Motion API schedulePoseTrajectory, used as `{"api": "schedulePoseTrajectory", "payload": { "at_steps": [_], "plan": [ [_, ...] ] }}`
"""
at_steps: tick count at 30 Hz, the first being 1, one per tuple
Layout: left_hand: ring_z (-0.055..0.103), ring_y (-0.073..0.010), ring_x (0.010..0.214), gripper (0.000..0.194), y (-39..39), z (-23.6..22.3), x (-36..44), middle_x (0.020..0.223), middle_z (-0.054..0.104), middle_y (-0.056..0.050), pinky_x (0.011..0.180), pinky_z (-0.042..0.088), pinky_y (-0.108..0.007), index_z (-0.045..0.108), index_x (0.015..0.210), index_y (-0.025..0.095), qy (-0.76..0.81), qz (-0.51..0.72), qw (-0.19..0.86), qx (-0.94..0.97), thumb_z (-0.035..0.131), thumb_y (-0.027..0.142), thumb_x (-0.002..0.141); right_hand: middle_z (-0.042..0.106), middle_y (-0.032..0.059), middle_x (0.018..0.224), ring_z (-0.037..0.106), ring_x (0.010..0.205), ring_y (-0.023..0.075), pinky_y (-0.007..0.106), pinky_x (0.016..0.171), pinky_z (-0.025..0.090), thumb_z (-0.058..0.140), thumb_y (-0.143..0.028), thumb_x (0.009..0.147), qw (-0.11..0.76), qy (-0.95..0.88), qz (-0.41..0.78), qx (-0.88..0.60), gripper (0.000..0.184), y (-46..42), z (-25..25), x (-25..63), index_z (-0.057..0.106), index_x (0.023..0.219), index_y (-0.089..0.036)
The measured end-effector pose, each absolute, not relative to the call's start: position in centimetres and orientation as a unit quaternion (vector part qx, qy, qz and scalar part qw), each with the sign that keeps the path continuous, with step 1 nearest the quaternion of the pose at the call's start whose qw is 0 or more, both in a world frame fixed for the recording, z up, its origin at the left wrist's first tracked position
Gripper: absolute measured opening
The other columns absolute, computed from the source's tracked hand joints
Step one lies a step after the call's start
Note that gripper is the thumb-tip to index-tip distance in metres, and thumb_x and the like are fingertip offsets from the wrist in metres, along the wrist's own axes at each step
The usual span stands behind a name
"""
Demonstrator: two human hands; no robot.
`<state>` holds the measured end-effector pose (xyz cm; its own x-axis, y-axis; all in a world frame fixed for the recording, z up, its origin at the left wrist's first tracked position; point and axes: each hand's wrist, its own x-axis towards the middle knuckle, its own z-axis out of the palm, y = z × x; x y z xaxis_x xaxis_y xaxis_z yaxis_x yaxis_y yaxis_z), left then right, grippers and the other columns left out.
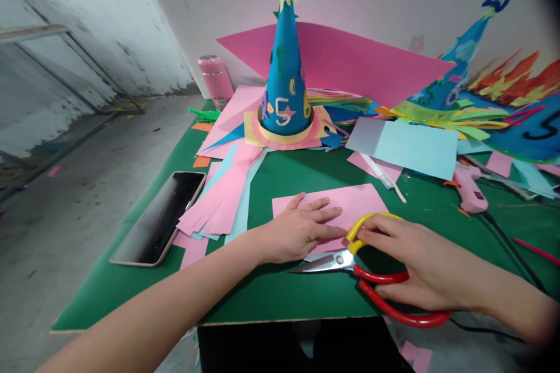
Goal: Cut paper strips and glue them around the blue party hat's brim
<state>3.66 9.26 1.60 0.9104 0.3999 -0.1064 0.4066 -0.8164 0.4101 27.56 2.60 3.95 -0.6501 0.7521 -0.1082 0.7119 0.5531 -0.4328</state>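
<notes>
A pink paper sheet (345,204) lies on the green table near its front edge. My left hand (301,227) rests flat on that sheet with its fingers spread. In my right hand (420,262) is a pair of scissors (336,261) with one yellow and one red handle. The fingers go through the handles, and the metal blades point left, partly open, at the lower edge of the sheet. Part of one blade is hidden by the paper or my left hand. A blue paper cone hat (283,76) marked with a 5 stands upright behind the sheet.
On the left lie a phone (160,218) and pink paper strips (223,198). A pink bottle (216,80) stands behind them. To the right are a light blue paper sheet (411,145), a pink glue gun (470,187) with its cable, and another decorated cone hat (457,64).
</notes>
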Motion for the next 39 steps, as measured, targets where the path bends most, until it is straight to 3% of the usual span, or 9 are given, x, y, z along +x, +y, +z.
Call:
{"api": "schedulePoseTrajectory", "payload": {
  "at_steps": [6, 19, 39],
  "plan": [
    [0.020, -0.0268, 0.138, 0.038, 9.4, 1.7, 4.3, 0.148, 0.029, -0.004, 0.103, 0.013, -0.064, 0.048, 0.129, 0.030, 0.214, -0.011, 0.213, 0.953, 0.036, 0.019, 0.094, 0.052, 0.0061, 0.111, 0.052, 0.098, 0.0195, 0.033, 0.086, 0.045, 0.061, -0.027, 0.073, 0.042, -0.878, 0.225, -0.420, 0.043, 2.5, 4.0, 27.3, 0.053, 0.114, -0.024],
    [0.017, -0.0234, 0.139, 0.038, 8.6, 1.9, -0.7, 0.150, 0.026, 0.000, 0.107, 0.010, -0.055, 0.042, 0.133, 0.034, 0.242, -0.027, 0.177, 0.954, 0.032, 0.025, 0.097, 0.052, 0.0053, 0.110, 0.053, 0.097, 0.0186, 0.033, 0.084, 0.045, 0.060, -0.031, 0.075, 0.029, -0.876, 0.231, -0.422, 0.039, 2.7, 3.7, 27.4, 0.053, 0.113, -0.025],
    [0.020, -0.0254, 0.138, 0.038, 8.7, 1.6, -0.7, 0.148, 0.029, -0.002, 0.107, 0.009, -0.056, 0.043, 0.133, 0.033, 0.233, -0.004, 0.182, 0.955, 0.033, 0.025, 0.097, 0.055, 0.0050, 0.106, 0.053, 0.095, 0.0193, 0.032, 0.085, 0.045, 0.066, -0.025, 0.064, 0.043, -0.883, 0.281, -0.374, 0.045, 2.2, 4.2, 24.5, 0.057, 0.108, -0.021]
  ]
}}
